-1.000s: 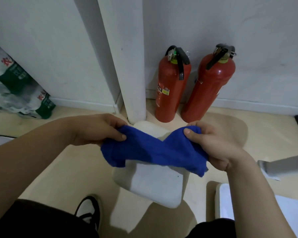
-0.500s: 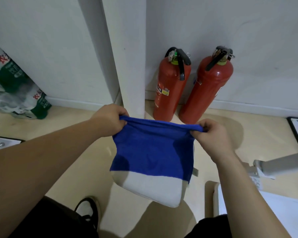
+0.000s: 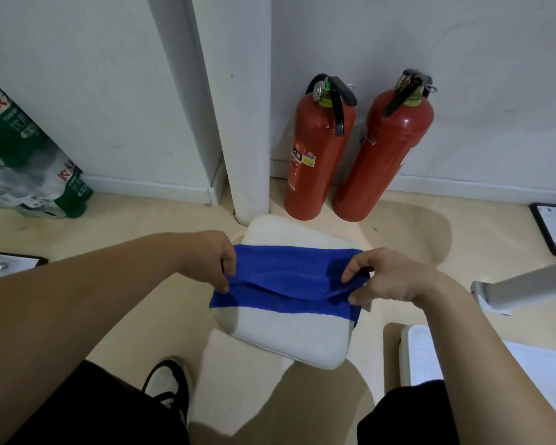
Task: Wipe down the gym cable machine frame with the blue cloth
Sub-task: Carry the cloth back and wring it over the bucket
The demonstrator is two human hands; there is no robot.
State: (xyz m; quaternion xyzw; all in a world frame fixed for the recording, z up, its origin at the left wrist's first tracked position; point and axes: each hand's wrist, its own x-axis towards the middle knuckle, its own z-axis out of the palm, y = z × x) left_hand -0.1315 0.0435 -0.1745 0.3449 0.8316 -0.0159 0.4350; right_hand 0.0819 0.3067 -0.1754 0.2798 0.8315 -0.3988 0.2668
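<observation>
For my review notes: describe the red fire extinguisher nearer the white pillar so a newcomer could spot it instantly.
Find the white square pillar against the wall. Right of its base stand two red metal fire extinguishers; take the left extinguisher. Unlike the right extinguisher, a black hose hangs down its front above a yellow-patched label.

Gym corner: white padded seat (image 3: 289, 335) below white post (image 3: 241, 107), two fire extinguishers (image 3: 318, 155) beside post, beige floor (image 3: 109, 239).
</observation>
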